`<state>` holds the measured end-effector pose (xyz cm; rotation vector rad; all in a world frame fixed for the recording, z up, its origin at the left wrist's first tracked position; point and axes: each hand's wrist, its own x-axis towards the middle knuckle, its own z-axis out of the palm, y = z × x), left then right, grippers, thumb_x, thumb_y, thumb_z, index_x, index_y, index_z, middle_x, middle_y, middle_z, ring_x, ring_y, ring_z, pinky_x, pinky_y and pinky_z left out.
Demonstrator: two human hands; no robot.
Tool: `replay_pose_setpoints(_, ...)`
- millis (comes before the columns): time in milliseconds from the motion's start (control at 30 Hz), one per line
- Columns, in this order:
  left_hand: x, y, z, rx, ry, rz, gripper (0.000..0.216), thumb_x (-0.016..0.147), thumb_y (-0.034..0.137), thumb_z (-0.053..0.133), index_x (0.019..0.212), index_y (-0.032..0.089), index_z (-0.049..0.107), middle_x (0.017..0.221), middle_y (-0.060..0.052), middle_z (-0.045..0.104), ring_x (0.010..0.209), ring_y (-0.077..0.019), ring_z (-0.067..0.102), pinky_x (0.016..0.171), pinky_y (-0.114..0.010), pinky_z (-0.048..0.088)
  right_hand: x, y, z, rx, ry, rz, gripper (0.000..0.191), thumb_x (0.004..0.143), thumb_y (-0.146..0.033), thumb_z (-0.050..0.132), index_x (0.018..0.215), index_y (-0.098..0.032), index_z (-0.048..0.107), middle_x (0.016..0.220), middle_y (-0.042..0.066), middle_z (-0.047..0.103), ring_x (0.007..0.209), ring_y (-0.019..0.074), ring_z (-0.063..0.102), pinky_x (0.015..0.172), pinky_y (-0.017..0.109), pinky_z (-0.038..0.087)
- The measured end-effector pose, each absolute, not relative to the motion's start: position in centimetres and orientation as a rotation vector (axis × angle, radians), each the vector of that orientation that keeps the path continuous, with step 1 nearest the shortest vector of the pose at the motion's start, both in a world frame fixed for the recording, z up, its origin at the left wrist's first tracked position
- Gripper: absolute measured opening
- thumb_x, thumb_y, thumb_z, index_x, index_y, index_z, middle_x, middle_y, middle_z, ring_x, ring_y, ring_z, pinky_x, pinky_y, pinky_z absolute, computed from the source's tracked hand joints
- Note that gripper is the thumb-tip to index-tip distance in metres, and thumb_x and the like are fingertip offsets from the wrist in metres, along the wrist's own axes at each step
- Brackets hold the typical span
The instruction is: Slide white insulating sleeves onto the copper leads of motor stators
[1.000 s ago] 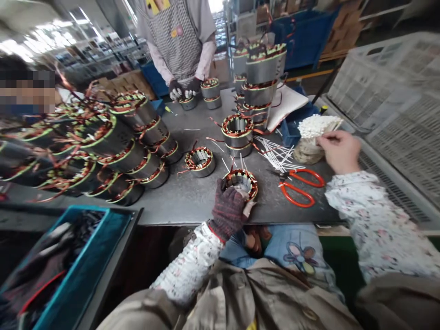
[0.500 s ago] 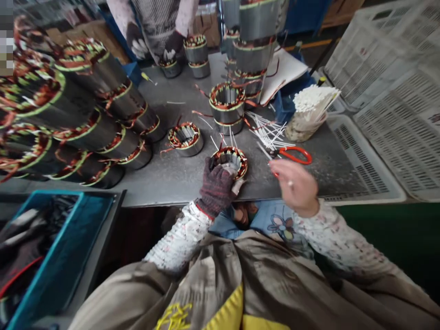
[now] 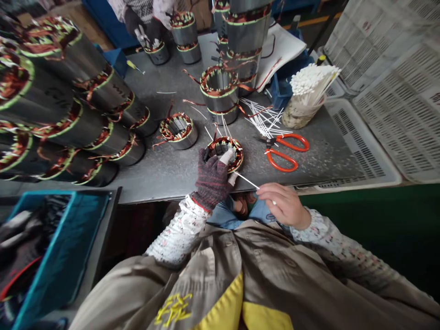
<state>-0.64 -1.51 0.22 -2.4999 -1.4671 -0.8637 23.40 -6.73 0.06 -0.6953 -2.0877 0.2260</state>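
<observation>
My gloved left hand (image 3: 213,179) grips the near-left rim of a wound motor stator (image 3: 237,158), with pale wrapped fingertips at its inner side and front. The stator is a short ring with copper windings, and thin white sticks stand up at its far edge. My bare right hand (image 3: 284,204) pinches a thin white stick (image 3: 248,179), whose far tip reaches the stator's front rim. Orange-handled scissors (image 3: 288,145) lie on the table beyond my right hand. To the left of the held stator sits another short stator (image 3: 180,132).
Stacked stators (image 3: 85,123) fill the left side, and a taller one (image 3: 220,91) stands behind. Loose white sticks (image 3: 263,117) lie near a cup of sticks (image 3: 302,107). White crates (image 3: 392,101) border the right. Across the table, a co-worker's gloved hands (image 3: 144,34) handle a stator.
My right hand has moved from beside the scissors toward the stator's front, bringing a white stick to its rim. The scissors now lie in full view. My left hand stays on the stator.
</observation>
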Motion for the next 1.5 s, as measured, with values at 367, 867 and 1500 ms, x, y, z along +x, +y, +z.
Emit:
replay_pose_setpoints(367, 0.2, -1.5, -0.1, -2.415, -1.518, -0.92, 0.059, 0.096, 0.042, 0.065, 0.146, 0.016, 0.047, 0.119, -0.013, 0.074, 0.107, -0.029, 0.07, 0.126, -0.064, 0.027, 22.8, -7.3, 1.5, -0.844, -1.818, 0.362, 0.024, 0.097, -0.015, 0.05, 0.098, -0.023, 0.072, 0.096, 0.007, 0.08, 0.088, 0.0223, 0.078, 0.077, 0.036, 0.065)
replay_pose_setpoints(867, 0.5, -1.7, 0.4, -2.404, -1.504, -0.899, 0.06, 0.096, 0.039, 0.065, 0.147, 0.012, 0.047, 0.115, -0.014, 0.075, 0.103, -0.0287, 0.071, 0.125, -0.063, 0.029, 22.1, -7.6, 0.6, -0.879, -1.749, 0.373, 0.023, 0.098, -0.017, 0.05, 0.096, -0.023, 0.072, 0.096, 0.007, 0.08, 0.089, 0.0223, 0.078, 0.076, 0.036, 0.064)
replay_pose_setpoints(1500, 0.3, -2.1, -0.7, -2.447, -1.592, -1.232, 0.062, 0.1, 0.033, 0.055, 0.156, 0.019, 0.032, 0.141, -0.016, 0.066, 0.129, -0.0286, 0.067, 0.13, -0.06, 0.026, 17.5, -3.0, -0.7, -0.925, -1.637, 0.662, 0.035, 0.106, -0.037, 0.046, 0.089, -0.02, 0.072, 0.092, 0.009, 0.078, 0.087, 0.0189, 0.076, 0.081, 0.034, 0.064)
